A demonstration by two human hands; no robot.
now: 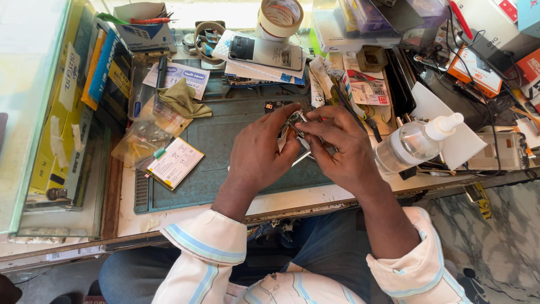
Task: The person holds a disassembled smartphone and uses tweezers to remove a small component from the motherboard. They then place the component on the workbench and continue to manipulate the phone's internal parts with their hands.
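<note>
You are pinching a small metal-edged phone part between both hands, left hand bracing, right hand gripping, holding it just above the green mat, steadying it for fingertip work.

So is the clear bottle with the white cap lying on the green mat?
No, the clear bottle sits off the green mat, to the right of the right hand.
</note>
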